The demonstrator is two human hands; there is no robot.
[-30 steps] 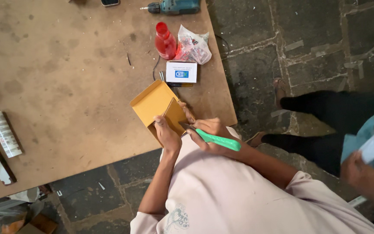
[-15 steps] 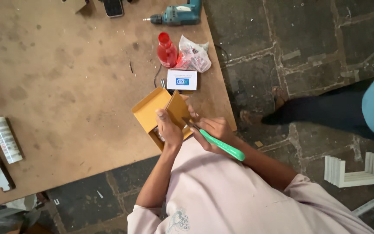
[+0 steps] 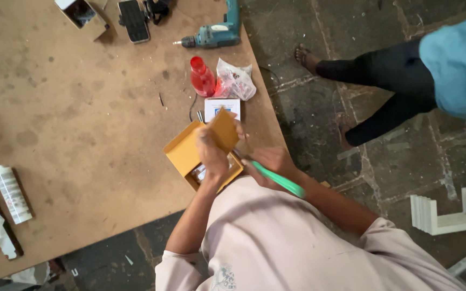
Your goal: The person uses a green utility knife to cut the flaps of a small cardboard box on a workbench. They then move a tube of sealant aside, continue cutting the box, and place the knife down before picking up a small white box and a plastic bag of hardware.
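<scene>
On the brown board counter (image 3: pixel 82 134), near its edge, your left hand (image 3: pixel 214 156) grips a yellow box (image 3: pixel 182 153) by its raised flap, while your right hand (image 3: pixel 271 161) just beside it holds a green tool (image 3: pixel 279 180). A red bottle (image 3: pixel 201 78) stands beyond.

A small open yellow box (image 3: pixel 184 153) — lid flap raised — at the table edge; a green-handled tool (image 3: pixel 279 180) slants beside it.
</scene>
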